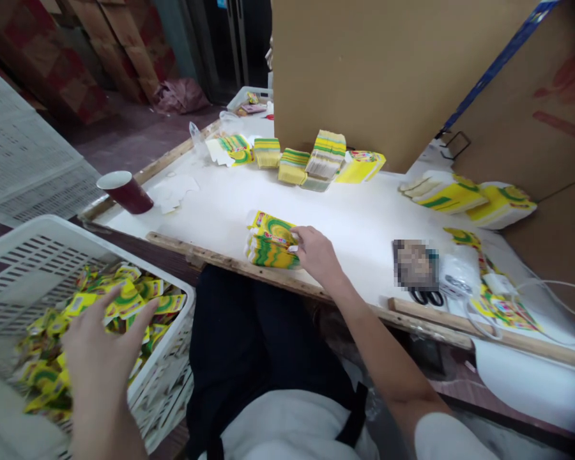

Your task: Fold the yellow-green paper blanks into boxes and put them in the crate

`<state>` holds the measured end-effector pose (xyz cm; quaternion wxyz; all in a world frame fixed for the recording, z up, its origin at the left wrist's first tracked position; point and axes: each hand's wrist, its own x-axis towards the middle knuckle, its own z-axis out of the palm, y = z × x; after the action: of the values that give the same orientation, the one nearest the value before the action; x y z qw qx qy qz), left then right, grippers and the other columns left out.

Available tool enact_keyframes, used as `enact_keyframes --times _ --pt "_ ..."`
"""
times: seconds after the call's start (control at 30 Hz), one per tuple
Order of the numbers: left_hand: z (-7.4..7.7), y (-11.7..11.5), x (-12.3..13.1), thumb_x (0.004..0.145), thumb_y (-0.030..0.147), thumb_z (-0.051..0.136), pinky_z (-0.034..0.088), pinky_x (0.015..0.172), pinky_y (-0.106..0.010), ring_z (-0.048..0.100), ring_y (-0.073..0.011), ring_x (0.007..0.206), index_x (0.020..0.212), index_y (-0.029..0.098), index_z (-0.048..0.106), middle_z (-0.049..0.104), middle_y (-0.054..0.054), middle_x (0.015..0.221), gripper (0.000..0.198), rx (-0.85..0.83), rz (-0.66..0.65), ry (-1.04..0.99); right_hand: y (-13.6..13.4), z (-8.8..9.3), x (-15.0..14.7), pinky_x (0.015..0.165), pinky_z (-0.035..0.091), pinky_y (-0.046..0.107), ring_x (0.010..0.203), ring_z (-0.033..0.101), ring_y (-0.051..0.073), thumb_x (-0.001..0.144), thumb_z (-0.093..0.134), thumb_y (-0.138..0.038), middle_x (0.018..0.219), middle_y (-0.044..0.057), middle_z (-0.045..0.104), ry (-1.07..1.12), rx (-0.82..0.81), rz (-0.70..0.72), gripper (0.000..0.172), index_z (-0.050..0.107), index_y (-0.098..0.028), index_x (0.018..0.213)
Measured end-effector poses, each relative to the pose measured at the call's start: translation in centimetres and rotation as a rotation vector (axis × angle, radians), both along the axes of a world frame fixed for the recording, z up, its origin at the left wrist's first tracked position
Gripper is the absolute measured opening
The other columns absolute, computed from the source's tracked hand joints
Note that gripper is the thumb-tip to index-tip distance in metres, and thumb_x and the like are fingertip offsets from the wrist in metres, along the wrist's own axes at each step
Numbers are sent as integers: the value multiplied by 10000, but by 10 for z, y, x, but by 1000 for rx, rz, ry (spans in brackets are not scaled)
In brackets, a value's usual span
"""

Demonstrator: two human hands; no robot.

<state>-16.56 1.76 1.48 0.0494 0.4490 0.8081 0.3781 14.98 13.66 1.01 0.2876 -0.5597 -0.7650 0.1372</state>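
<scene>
Cartons, printed yellow and green and pressed together in one stack (271,243), are set at the centre of the frame, close to the front wooden strip (227,263) of the white worktable (211,220). The right end of the stack is pinched by the right hand (316,252), while the left hand (98,345), at lower left, is held with fingers spread and nothing gripped, above yellow sachets (167,305) in a white slotted basket (190,305); whether any sachet is touched cannot be told. If the stack is pulled too hard toward the bottom of the frame, cartons could be slid over the strip, since they are secured at one end only. Sachets could be spilled over the basket's rim by a hasty scoop, and the maroon cup (137,195), left of centre, could be knocked by a wide sweep of the left arm. Counted are two hands, one stack under the right hand, one cup, five carton groups (294,167) in the row at upper centre, two bundles (443,193) at right, and one pair of black handles (426,297) at lower right; the heaped sachets are too jumbled to be counted.
</scene>
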Motion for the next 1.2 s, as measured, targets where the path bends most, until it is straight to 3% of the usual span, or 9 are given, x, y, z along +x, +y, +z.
enact_keyframes --times 0.1,0.27,0.4,0.5,0.6,0.77,0.87,1.0,1.2 --pt "-17 9 34 639 494 680 418 932 -540 566 -331 1044 1072 225 609 627 -77 1083 514 -25 -112 -137 -6 1 -3 820 464 402 901 551 246 699 520 -29 985 129 575 25 23 -37 387 527 -132 1072" --pt "-19 16 106 660 452 705 471 929 -395 512 -262 1168 1223 243 483 563 -100 1212 640 233 -614 -862 -44 13 -18 728 472 330 771 548 171 695 551 -60 880 18 543 292 -32 32 433 425 -219 1078" --pt "2 17 144 706 655 529 497 887 -391 584 -243 1002 1064 241 562 607 -74 997 548 506 -537 -1211 -86 14 -38 558 451 217 609 508 98 705 622 -145 777 -40 493 640 -413 400 394 405 -221 1024" --pt "14 21 152 809 635 351 516 778 -326 553 -156 713 821 237 560 514 -10 715 449 601 -421 -1348 -109 12 -51 644 481 232 710 549 112 704 635 -144 855 -15 534 806 -475 430 423 424 -221 1063" --pt "13 24 150 822 654 292 481 610 -255 422 -114 552 709 235 484 387 31 612 475 646 -384 -1314 -119 9 -60 776 480 276 925 566 169 689 662 -132 1032 34 573 790 -451 442 512 451 -225 1146" --pt "-4 17 143 650 704 561 504 680 -248 544 -131 733 899 251 555 530 6 816 517 537 -460 -1192 -107 2 -54 637 463 234 704 578 127 700 667 -162 802 -27 598 882 -531 351 402 516 -203 1070" --pt "-16 10 143 627 500 725 509 824 -315 597 -191 926 1092 242 551 603 -38 1022 559 400 -536 -1072 -98 4 -41 702 480 256 796 614 150 713 649 -151 892 0 644 888 -476 316 370 558 -197 1069" --pt "-30 6 140 682 284 729 534 740 -284 641 -148 745 923 186 621 671 -3 819 282 365 -325 -906 -94 5 -27 800 487 294 895 646 182 773 496 -48 987 23 700 623 -262 291 350 641 -207 1049" --pt "0 0 113 650 334 747 417 1001 -424 539 -260 1153 1262 215 443 548 -100 1267 694 189 -619 -581 -88 7 -7 754 471 310 822 634 181 856 444 -59 921 55 727 81 144 317 324 662 -196 1052"
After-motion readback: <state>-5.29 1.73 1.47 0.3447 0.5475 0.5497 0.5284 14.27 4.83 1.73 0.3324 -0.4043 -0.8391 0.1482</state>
